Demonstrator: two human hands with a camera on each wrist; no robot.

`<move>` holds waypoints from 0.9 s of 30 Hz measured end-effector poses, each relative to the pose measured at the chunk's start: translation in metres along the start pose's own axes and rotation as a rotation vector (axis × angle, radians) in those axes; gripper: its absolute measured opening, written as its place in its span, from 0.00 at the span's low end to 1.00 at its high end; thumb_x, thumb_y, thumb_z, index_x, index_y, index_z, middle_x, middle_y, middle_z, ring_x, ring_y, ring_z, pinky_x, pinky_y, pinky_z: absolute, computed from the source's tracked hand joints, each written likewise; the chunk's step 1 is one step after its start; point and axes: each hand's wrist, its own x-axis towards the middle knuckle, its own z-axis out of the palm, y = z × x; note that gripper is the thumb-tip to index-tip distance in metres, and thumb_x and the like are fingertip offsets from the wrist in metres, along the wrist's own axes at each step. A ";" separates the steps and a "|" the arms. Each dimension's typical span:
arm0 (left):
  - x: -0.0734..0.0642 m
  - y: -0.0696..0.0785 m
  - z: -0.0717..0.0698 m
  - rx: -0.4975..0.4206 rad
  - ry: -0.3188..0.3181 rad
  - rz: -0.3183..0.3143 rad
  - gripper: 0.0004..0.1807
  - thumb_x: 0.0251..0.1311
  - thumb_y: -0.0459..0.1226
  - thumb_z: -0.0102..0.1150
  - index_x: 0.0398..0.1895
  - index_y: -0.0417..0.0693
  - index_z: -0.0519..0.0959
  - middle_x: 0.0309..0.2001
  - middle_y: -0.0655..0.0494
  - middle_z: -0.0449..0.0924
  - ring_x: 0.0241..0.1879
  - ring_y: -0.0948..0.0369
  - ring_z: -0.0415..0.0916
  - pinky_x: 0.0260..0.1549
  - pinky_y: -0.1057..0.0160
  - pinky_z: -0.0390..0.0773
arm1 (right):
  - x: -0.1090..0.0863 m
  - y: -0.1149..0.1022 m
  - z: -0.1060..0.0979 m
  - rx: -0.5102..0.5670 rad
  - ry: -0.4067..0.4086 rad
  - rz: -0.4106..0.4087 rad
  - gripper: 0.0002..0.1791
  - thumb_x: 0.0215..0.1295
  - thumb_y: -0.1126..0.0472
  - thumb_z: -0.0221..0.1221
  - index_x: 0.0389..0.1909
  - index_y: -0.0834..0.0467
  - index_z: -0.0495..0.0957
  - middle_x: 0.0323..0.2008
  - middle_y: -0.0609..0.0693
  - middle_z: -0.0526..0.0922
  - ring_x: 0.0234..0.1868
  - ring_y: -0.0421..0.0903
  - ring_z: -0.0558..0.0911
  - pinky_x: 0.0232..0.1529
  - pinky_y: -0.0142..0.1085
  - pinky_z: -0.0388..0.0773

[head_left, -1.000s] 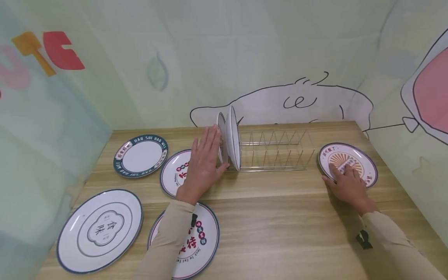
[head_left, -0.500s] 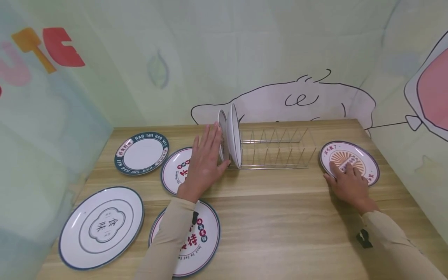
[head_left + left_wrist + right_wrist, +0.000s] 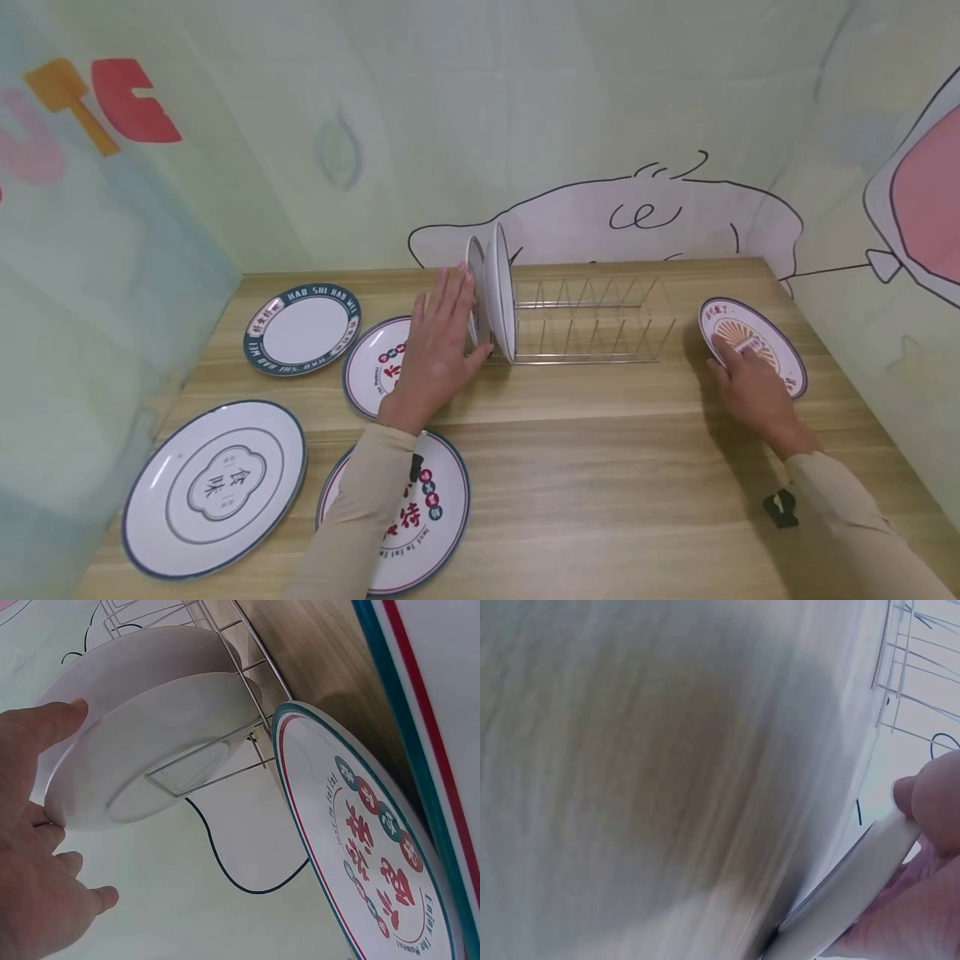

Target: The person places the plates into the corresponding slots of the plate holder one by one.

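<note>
My right hand [image 3: 757,400] grips a small white plate [image 3: 738,318] with an orange sunburst print. Its left rim is raised off the table, thumb at the edge and fingers on the printed face. In the right wrist view that plate [image 3: 855,889] appears edge-on. My left hand [image 3: 431,350], fingers straight, rests against two plates standing upright at the left end of a wire dish rack [image 3: 585,361]: a smaller one [image 3: 474,254] and a larger one [image 3: 499,292]. The left wrist view shows their pale surfaces, the nearer plate [image 3: 150,757] partly behind rack wires.
Left on the wooden table [image 3: 570,467] lie a green-rimmed plate [image 3: 303,332], a large oval plate [image 3: 213,492], and two red-lettered plates, a smaller one [image 3: 367,375] and a larger one [image 3: 431,533], both partly under my left arm. A printed cloth backdrop [image 3: 600,108] stands behind.
The right hand, earlier laid over the flat sunburst plate, now grips its left edge and has tilted it up. My left hand and the two racked plates stay in place.
</note>
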 end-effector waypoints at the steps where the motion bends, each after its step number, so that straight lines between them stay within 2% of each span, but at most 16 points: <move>1: 0.000 0.000 0.000 0.000 0.003 0.001 0.55 0.56 0.45 0.72 0.80 0.44 0.48 0.82 0.49 0.44 0.81 0.49 0.39 0.78 0.42 0.43 | 0.000 0.000 0.000 0.000 0.011 -0.009 0.26 0.77 0.59 0.46 0.70 0.67 0.62 0.52 0.84 0.70 0.50 0.81 0.73 0.48 0.70 0.72; 4: 0.000 0.000 0.000 -0.002 0.007 0.001 0.55 0.56 0.45 0.72 0.80 0.44 0.48 0.82 0.49 0.44 0.81 0.49 0.40 0.78 0.42 0.43 | -0.002 0.000 -0.002 0.001 0.025 -0.019 0.26 0.73 0.64 0.48 0.69 0.67 0.63 0.50 0.84 0.71 0.48 0.80 0.74 0.46 0.69 0.73; 10: 0.000 0.001 -0.001 -0.002 0.002 -0.005 0.55 0.56 0.45 0.72 0.80 0.44 0.48 0.81 0.49 0.45 0.81 0.49 0.40 0.78 0.42 0.43 | -0.006 0.000 -0.003 -0.005 0.019 -0.013 0.27 0.68 0.68 0.49 0.68 0.67 0.63 0.57 0.85 0.67 0.56 0.81 0.70 0.52 0.71 0.71; 15: 0.000 0.001 0.000 0.001 0.002 -0.002 0.54 0.55 0.45 0.72 0.79 0.42 0.50 0.81 0.49 0.45 0.81 0.50 0.40 0.77 0.42 0.44 | -0.008 0.002 -0.003 0.004 0.027 0.001 0.32 0.61 0.71 0.50 0.69 0.68 0.62 0.56 0.83 0.68 0.54 0.80 0.71 0.49 0.72 0.72; 18: 0.000 0.001 0.001 0.001 0.004 0.000 0.53 0.55 0.45 0.73 0.79 0.42 0.51 0.81 0.49 0.44 0.81 0.49 0.40 0.77 0.42 0.44 | -0.009 0.002 -0.004 0.031 0.065 0.010 0.33 0.59 0.73 0.50 0.69 0.68 0.62 0.58 0.80 0.69 0.54 0.79 0.72 0.49 0.71 0.72; 23: 0.000 0.001 0.000 0.007 -0.004 -0.003 0.54 0.56 0.45 0.72 0.80 0.43 0.49 0.82 0.50 0.43 0.81 0.49 0.40 0.78 0.43 0.43 | -0.009 0.002 -0.008 0.094 0.155 0.011 0.29 0.65 0.73 0.48 0.69 0.69 0.63 0.59 0.77 0.72 0.52 0.77 0.74 0.50 0.70 0.71; 27: 0.000 0.000 0.001 0.010 0.003 -0.001 0.55 0.56 0.45 0.72 0.80 0.44 0.47 0.82 0.50 0.43 0.81 0.49 0.41 0.78 0.43 0.43 | -0.009 0.002 -0.010 0.123 0.190 0.031 0.28 0.68 0.70 0.48 0.70 0.68 0.63 0.59 0.78 0.72 0.53 0.79 0.74 0.52 0.70 0.70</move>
